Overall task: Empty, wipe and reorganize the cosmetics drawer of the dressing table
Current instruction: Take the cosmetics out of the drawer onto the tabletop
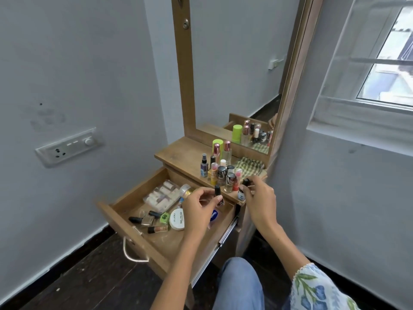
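A white switch panel (68,147) with a socket and a round dial is mounted on the grey wall (78,74), well to the left of the grip and above its level. A white-framed window (380,70) with horizontal bars occupies the wall to the upper right of the grip. Dark wooden floor (89,276) lies below and to the left of the grip, bordered by a black skirting strip (55,262). A blue trouser leg (240,285) is directly below the grip. A floral-print sleeve (317,289) is at lower right.
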The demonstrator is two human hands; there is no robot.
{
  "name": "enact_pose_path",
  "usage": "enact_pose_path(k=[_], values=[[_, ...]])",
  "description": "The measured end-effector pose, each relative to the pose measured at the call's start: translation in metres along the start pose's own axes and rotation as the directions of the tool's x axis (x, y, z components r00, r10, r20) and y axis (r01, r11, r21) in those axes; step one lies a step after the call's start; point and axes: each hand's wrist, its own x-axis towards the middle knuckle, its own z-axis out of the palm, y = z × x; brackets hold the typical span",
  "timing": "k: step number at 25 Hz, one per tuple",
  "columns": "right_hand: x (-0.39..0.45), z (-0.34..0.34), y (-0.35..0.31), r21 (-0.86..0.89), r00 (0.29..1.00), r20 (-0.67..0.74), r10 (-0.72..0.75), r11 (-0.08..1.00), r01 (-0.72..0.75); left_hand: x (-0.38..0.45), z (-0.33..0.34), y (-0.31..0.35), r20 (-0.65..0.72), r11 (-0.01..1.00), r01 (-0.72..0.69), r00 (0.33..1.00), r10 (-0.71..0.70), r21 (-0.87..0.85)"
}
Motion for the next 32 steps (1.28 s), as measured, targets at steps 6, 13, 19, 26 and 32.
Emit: enact_pose_path(k=[6, 13, 19, 26, 32], values=[[-0.004, 0.013, 0.003, 0.164, 0.996, -0.083, 0.038, 0.986, -0.024, 0.01, 0.015, 0.0, -0.045, 0.999, 0.037, 0.998, -0.037, 0.003], [0.002, 0.019, 0.006, 0.238, 0.992, -0.083, 0.099, 0.968, -0.077, 0.021, 0.042, 0.003, -0.101, 0.998, 0.069, 0.993, -0.068, 0.007], [0.002, 0.02, 0.017, 0.249, 0.993, -0.057, 0.106, 0.965, -0.088, 0.023, 0.056, 0.001, -0.097, 0.999, 0.05, 0.994, -0.049, 0.01], [0.005, 0.021, 0.02, 0.225, 0.993, -0.067, 0.097, 0.971, -0.079, 0.023, 0.066, -0.006, -0.171, 0.988, -0.056, 0.982, 0.081, 0.146], [0.004, 0.019, 0.021, 0.195, 0.995, -0.065, 0.076, 0.979, -0.062, 0.018, 0.069, -0.014, -0.23, 0.993, -0.077, 0.968, 0.096, 0.09]])
